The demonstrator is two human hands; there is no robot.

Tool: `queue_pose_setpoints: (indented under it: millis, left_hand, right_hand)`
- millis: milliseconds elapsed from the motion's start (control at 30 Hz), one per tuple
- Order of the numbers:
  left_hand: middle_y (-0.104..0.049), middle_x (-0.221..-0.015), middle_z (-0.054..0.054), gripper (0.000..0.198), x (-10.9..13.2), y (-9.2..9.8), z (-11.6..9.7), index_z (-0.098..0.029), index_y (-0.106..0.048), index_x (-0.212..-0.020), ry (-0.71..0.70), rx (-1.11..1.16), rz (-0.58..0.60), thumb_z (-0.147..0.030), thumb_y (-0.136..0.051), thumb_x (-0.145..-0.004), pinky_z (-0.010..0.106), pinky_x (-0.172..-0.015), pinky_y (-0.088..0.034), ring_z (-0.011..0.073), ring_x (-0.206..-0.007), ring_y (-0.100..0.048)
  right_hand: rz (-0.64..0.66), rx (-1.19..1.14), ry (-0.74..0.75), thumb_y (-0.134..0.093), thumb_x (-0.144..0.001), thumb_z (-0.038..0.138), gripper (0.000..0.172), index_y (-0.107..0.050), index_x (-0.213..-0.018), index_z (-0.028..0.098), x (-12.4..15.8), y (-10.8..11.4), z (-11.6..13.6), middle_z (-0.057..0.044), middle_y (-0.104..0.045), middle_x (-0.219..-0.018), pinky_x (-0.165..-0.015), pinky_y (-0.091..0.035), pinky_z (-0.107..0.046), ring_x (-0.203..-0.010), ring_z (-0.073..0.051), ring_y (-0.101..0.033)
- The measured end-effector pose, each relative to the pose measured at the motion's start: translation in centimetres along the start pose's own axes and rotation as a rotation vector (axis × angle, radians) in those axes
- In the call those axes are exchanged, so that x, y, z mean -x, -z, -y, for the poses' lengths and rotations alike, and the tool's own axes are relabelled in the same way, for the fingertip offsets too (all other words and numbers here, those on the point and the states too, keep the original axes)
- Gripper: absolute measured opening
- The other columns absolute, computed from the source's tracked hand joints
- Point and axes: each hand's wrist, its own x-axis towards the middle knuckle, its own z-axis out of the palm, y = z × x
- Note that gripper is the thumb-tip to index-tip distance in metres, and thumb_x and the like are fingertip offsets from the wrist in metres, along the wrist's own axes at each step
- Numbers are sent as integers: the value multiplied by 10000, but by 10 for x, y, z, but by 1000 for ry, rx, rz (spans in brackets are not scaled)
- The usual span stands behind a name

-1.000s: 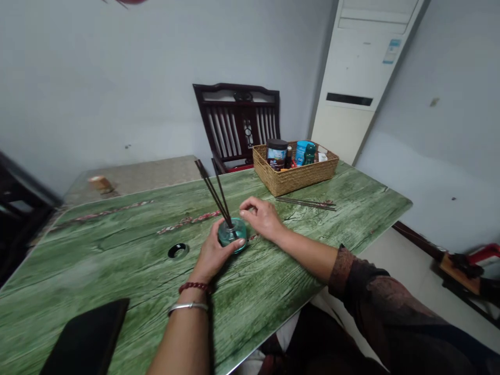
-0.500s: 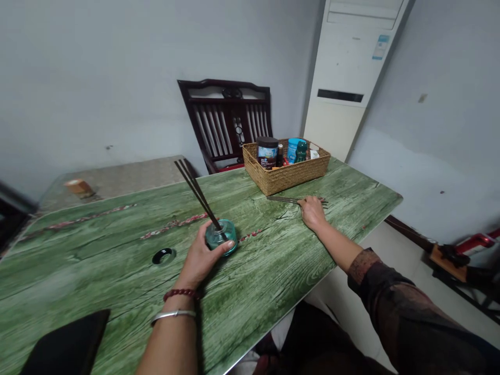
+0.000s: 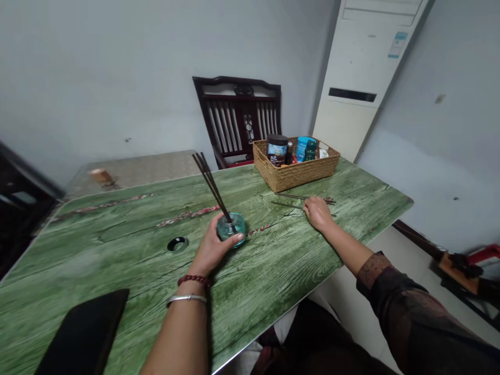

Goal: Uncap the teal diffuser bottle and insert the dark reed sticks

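My left hand (image 3: 209,245) is wrapped around the teal glass diffuser bottle (image 3: 239,224), thumb across the near side and fingers behind, keeping it upright on the green wood-grain tabletop (image 3: 250,302). My right hand (image 3: 317,212) is down over the loose sticks near the wicker basket (image 3: 299,178), fingers curled; from this view I cannot tell whether they have pinched anything or only press on it. One loose dark stick (image 3: 287,205) runs under that hand, apart from the other loose sticks (image 3: 289,196) lying just beyond it. What worries me most is the bottle: its neck looks uncovered, and the dark reed sticks (image 3: 223,208) lean out of it far to the left, so a tug from my left wrist, or a sleeve catching those tall ends, could tip it and spill the liquid. At the right hand, the sticks are thin and lie flat, so a fingertip could roll one away, rake up several together, or press hard enough to snap one. Lifting at a careless angle could also knock the far ends against the basket wall. The black ring-shaped cap (image 3: 172,244) sits left of my left hand, near enough that a backward slide might shove it toward the dark flat slab (image 3: 86,333).
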Motion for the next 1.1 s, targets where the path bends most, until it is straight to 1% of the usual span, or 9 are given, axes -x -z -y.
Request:
queue_pose_setpoints:
  millis: [100,233,367,500,600,700,867,967,1100]
  left_hand:
    - [-686,-1206,105,805,1,0,-3,-231,-499,-1323,6,15,2,-531,-816,-646,518,-1043,-483,313,-1112,-669]
    - [-676,-1225,115,819,2,0,-5,-218,-485,-1330,10,20,7,-540,-806,-648,520,-1052,-471,312,-1119,-660]
    - [-662,-1258,136,851,3,0,-9,-203,-471,-1343,25,18,19,-558,-801,-644,524,-1070,-449,319,-1147,-643]
    - [-642,-1295,154,852,3,0,-11,-189,-477,-1339,23,25,5,-548,-805,-639,515,-1074,-444,324,-1175,-629]
    - [-657,-1262,131,829,3,-1,-8,-207,-488,-1329,-1,39,3,-536,-812,-641,506,-1052,-461,313,-1139,-645]
    - [-662,-1236,116,825,2,-2,-5,-210,-491,-1335,-19,38,0,-535,-813,-647,484,-1027,-477,305,-1114,-653]
    - [-655,-1238,125,839,3,-2,-2,-187,-476,-1358,-24,31,12,-548,-799,-672,467,-1006,-482,302,-1107,-647]
    - [-645,-1266,127,828,3,-1,-1,-191,-472,-1362,-52,38,24,-555,-794,-691,460,-1014,-474,301,-1131,-636]
    - [-656,-1238,129,826,2,-1,0,-191,-484,-1341,-67,37,21,-571,-801,-680,458,-997,-485,312,-1125,-639]
  right_hand:
    - [-125,-216,28,-517,-932,180,168,-679,-893,165,-8,16,10,-95,-702,-910,-846,-414,-318,-888,-216,-597]
    - [-250,-774,43,-562,-880,275,122,-619,-813,190,-30,48,41,-20,-698,-781,-739,-459,-279,-734,-164,-620]
    - [-214,-1288,95,-641,-854,457,256,-573,-853,211,-48,81,93,8,-698,-737,-608,-485,-250,-605,-125,-596]
    - [-190,-1532,188,-658,-865,538,327,-544,-901,233,-54,100,150,11,-709,-804,-625,-547,-254,-661,-115,-622]
    - [-154,-1574,241,-650,-873,557,337,-543,-915,241,-57,97,182,16,-708,-836,-655,-577,-268,-698,-113,-634]
    - [-118,-1554,253,-654,-873,549,328,-547,-894,239,-58,84,201,15,-700,-838,-640,-577,-264,-706,-115,-636]
    - [-105,-1463,251,-650,-880,495,285,-548,-850,231,-56,60,209,23,-667,-806,-616,-550,-254,-681,-118,-625]
    - [-77,-1390,231,-623,-901,392,187,-562,-847,224,-53,51,212,34,-659,-788,-637,-527,-260,-652,-117,-607]
    - [-95,-1100,232,-660,-868,256,80,-604,-824,219,-42,44,213,38,-658,-779,-753,-485,-277,-720,-136,-606]
